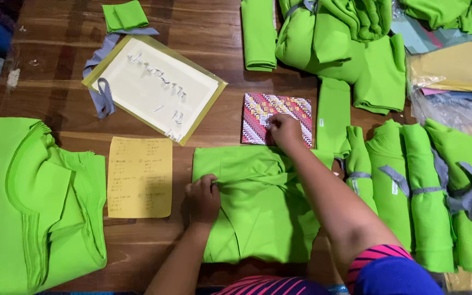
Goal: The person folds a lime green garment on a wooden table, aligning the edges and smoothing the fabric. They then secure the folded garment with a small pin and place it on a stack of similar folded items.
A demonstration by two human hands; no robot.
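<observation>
A folded bright green garment lies on the wooden floor in front of me. My left hand pinches its left edge, fingers closed on the cloth. My right hand reaches past it onto a small square box with a red, yellow and white batik pattern; its fingers rest on small white labels on the box lid. Whether they pinch a label is hard to tell.
A stack of green cloth pieces lies at left, a yellow handwritten note beside it. A cream sheet in a clear sleeve and grey strips lie behind. Green bundles tied with grey strips fill the right; more green cloth lies at the back.
</observation>
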